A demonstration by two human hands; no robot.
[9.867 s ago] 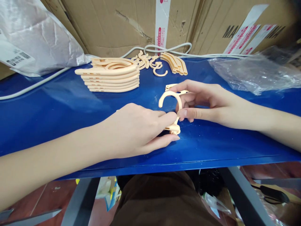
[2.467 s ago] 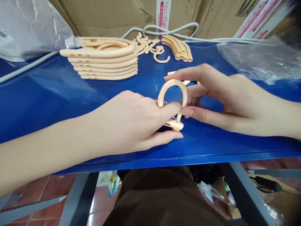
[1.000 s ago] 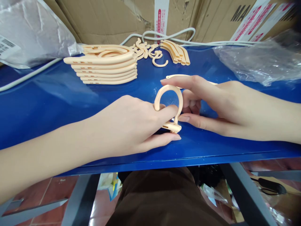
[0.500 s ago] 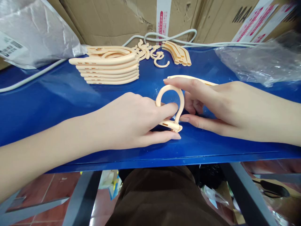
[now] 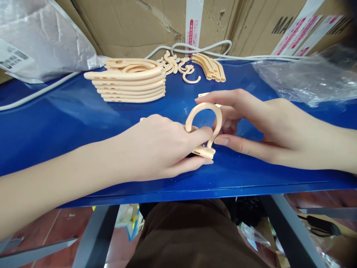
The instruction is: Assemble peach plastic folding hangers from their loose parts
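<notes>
A peach plastic hanger hook (image 5: 205, 111) stands upright between my two hands on the blue table (image 5: 69, 123). My left hand (image 5: 158, 147) is closed on the hanger body (image 5: 204, 152) below the hook, with thumb and forefinger at its base. From the right, my right hand (image 5: 251, 123) pinches the hook, forefinger over its top and thumb at its stem. Most of the hanger body is hidden under my hands.
A stack of peach hangers (image 5: 128, 83) lies at the back left. Loose hooks (image 5: 181, 69) and a small pile of curved hanger parts (image 5: 210, 67) lie behind. White cable (image 5: 41, 91), plastic bags (image 5: 304, 78) and cardboard boxes (image 5: 134, 26) line the back.
My hands have stayed on the hook and hanger body. The hook has tilted slightly and my right forefinger has shifted a little over its top.
</notes>
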